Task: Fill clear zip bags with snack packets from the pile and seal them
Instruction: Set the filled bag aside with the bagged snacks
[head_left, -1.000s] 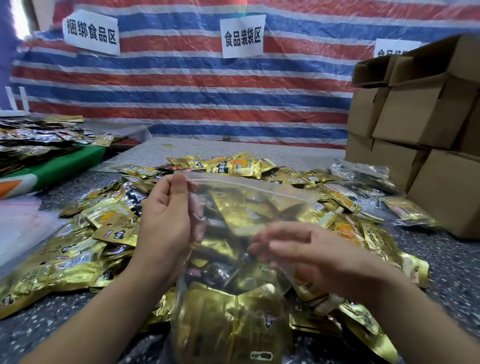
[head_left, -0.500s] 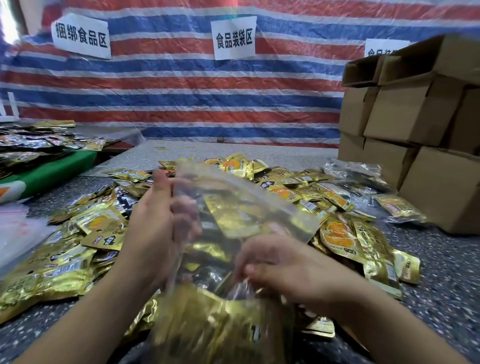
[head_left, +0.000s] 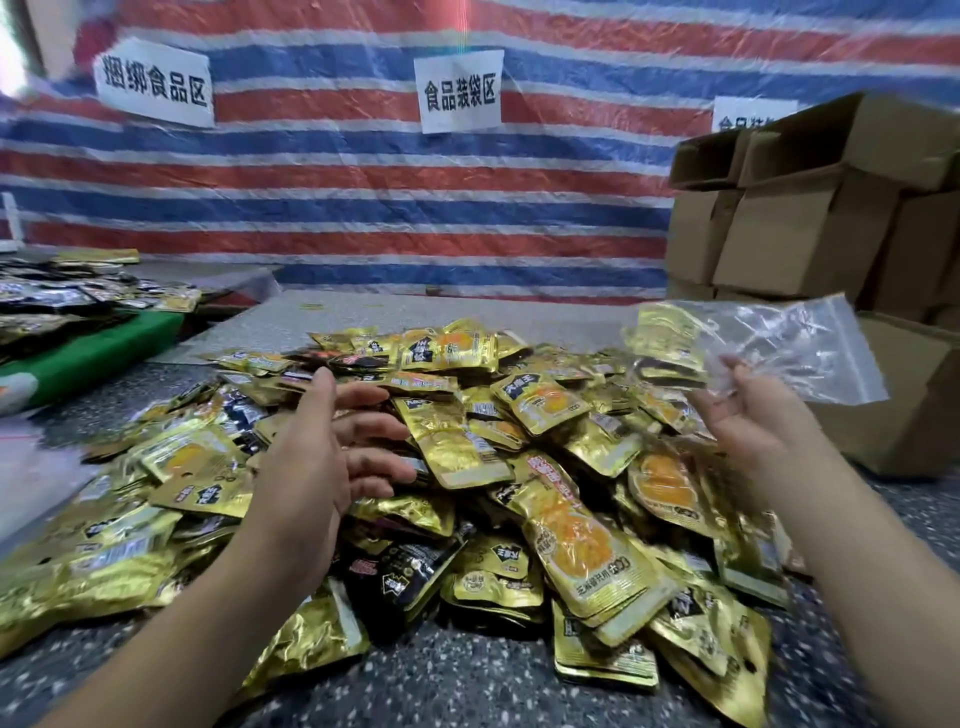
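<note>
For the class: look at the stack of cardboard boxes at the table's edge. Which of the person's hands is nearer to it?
The right. The right hand, holding a clear zip bag, is raised close beside the cardboard boxes. The left hand reaches over the packet pile, far across from them.

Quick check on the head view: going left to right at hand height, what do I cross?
Green board with dark packets → left hand, open over the pile → gold snack packet pile → right hand holding a clear zip bag → cardboard boxes.
</note>
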